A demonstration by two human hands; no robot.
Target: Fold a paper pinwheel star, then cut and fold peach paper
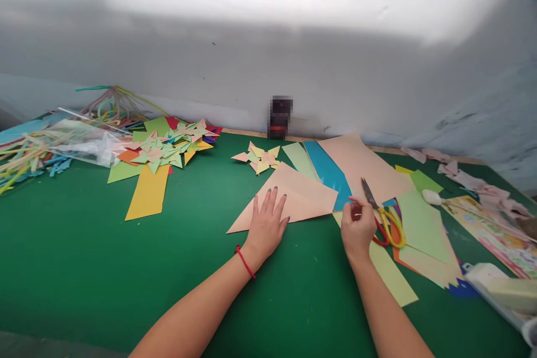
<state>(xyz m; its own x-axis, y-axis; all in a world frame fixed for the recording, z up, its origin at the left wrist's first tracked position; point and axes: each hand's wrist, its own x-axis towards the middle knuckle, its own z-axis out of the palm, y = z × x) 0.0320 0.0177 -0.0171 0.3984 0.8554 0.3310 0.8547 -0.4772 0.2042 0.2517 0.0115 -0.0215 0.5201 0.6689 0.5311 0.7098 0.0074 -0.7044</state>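
Note:
My left hand (268, 226) lies flat, fingers spread, on a folded sheet of peach paper (308, 193). My right hand (358, 226) is closed in a pinch just off that sheet's right corner; whatever its fingers may hold is too small to make out. Right beside it lie scissors (393, 229) with red and yellow handles, blades pointing away from me. Beyond the hands, a blue sheet (329, 168) and a larger peach sheet (361, 162) overlap. A folded paper star (262, 158) in peach and yellow rests behind the sheet under my left hand.
On the left are several paper stars (157, 151), a yellow strip (146, 193), a clear plastic bag (94, 145) and thin coloured strips (25, 159). Pale green sheets (423, 226), a printed sheet (490, 229) and a white container (503, 285) lie right. A wall stands behind the green table (84, 268).

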